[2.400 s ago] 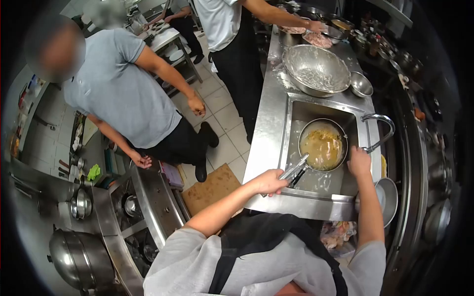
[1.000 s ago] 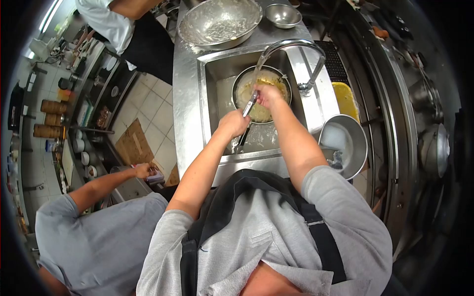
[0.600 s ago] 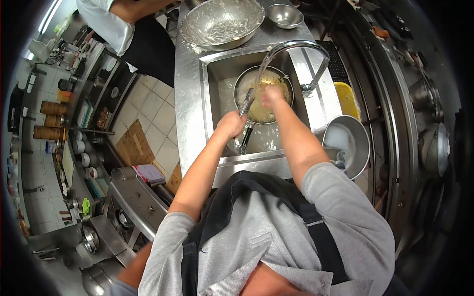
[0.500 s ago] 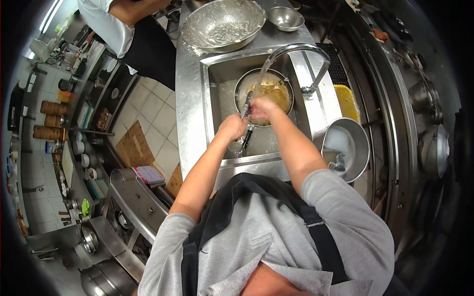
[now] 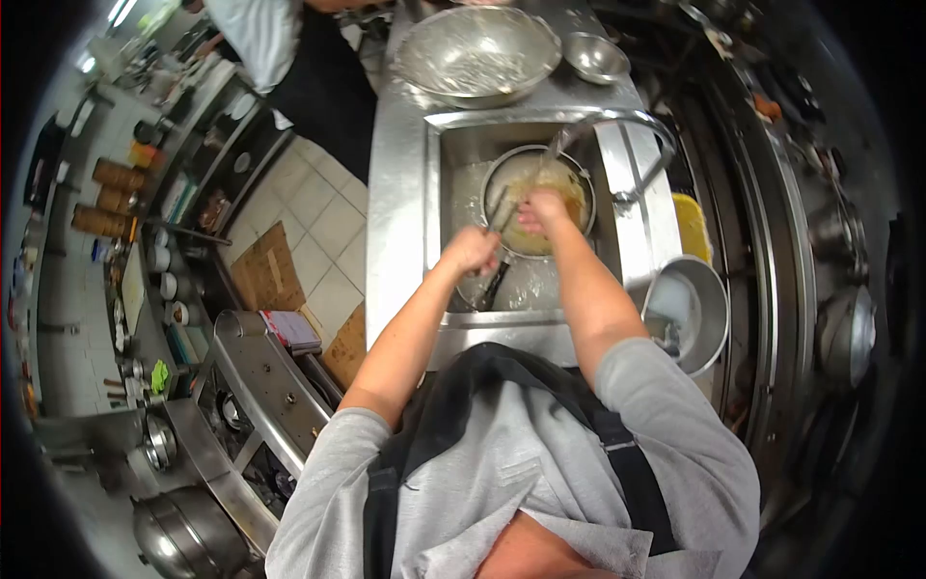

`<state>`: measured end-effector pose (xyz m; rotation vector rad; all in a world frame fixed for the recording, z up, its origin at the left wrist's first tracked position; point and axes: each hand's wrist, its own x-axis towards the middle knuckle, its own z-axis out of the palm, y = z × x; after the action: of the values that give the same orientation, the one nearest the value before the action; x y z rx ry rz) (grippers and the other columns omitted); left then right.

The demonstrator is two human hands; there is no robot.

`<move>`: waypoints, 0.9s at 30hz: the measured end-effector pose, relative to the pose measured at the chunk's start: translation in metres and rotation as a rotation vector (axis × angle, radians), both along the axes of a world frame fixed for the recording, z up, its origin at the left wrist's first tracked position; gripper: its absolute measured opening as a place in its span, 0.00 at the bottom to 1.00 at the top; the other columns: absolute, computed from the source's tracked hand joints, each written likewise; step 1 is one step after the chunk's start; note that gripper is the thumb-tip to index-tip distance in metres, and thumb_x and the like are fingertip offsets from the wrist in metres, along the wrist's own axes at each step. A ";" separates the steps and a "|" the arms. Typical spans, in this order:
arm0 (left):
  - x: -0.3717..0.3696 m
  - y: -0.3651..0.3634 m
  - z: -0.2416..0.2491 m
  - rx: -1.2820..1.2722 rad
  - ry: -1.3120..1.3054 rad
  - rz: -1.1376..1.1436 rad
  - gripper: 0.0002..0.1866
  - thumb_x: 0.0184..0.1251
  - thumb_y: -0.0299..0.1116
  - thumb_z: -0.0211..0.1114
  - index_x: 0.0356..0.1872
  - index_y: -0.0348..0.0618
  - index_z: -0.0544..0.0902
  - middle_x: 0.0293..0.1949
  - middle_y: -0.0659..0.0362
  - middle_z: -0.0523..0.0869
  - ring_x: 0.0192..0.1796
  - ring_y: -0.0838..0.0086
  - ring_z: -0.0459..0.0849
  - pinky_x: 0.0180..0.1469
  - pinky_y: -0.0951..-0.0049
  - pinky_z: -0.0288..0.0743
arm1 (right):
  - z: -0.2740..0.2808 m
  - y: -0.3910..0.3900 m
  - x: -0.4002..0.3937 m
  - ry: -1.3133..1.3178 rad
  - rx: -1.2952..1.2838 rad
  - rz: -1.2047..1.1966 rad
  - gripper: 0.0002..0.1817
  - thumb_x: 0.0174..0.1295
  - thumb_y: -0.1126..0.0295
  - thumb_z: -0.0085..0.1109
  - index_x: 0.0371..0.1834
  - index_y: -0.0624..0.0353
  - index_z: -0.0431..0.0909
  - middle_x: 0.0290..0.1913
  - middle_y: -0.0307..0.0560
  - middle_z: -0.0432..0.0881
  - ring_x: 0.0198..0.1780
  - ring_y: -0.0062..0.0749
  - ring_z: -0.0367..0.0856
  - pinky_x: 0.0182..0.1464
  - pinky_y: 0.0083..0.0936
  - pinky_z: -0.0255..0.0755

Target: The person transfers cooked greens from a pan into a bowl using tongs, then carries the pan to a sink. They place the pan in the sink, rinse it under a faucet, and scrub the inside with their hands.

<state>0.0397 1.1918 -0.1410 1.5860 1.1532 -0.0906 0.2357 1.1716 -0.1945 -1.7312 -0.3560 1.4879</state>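
Observation:
A round pan (image 5: 590, 207) with cloudy, yellowish water sits in the steel sink (image 5: 453, 145), under water running from the tap. My left hand (image 5: 473, 251) is closed around a slim metal utensil (image 5: 499, 207) that slants across the pan's left side. Below that hand, a black handle (image 5: 494, 287) points toward me. My right hand (image 5: 543, 210) is over the pan, in the path of the water, with its fingers curled in. What those fingers hold, if anything, is hidden and blurred.
A large smeared metal bowl (image 5: 477, 58) and a small steel bowl (image 5: 597, 58) stand behind the sink. The curved tap (image 5: 666, 145) rises at the right. Beside my right arm is a pot (image 5: 714, 318) with pale contents. Another person (image 5: 323, 87) stands at the far left.
The view has shifted, so the sink appears further right and lower. My left hand is still on the utensil, and my right hand remains over the pan. The water in the pan looks cloudier.

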 end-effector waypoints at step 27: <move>0.019 0.022 -0.043 0.081 -0.086 -0.085 0.18 0.73 0.41 0.53 0.30 0.39 0.83 0.19 0.55 0.83 0.17 0.68 0.80 0.22 0.63 0.74 | 0.023 -0.008 0.082 -1.259 0.271 -0.027 0.10 0.63 0.62 0.64 0.34 0.57 0.78 0.32 0.42 0.87 0.32 0.44 0.84 0.38 0.40 0.78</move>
<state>0.0583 1.2136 -0.1838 1.6945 1.0348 -0.0311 0.3172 1.1638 -0.1717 -2.2045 -1.0849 0.1198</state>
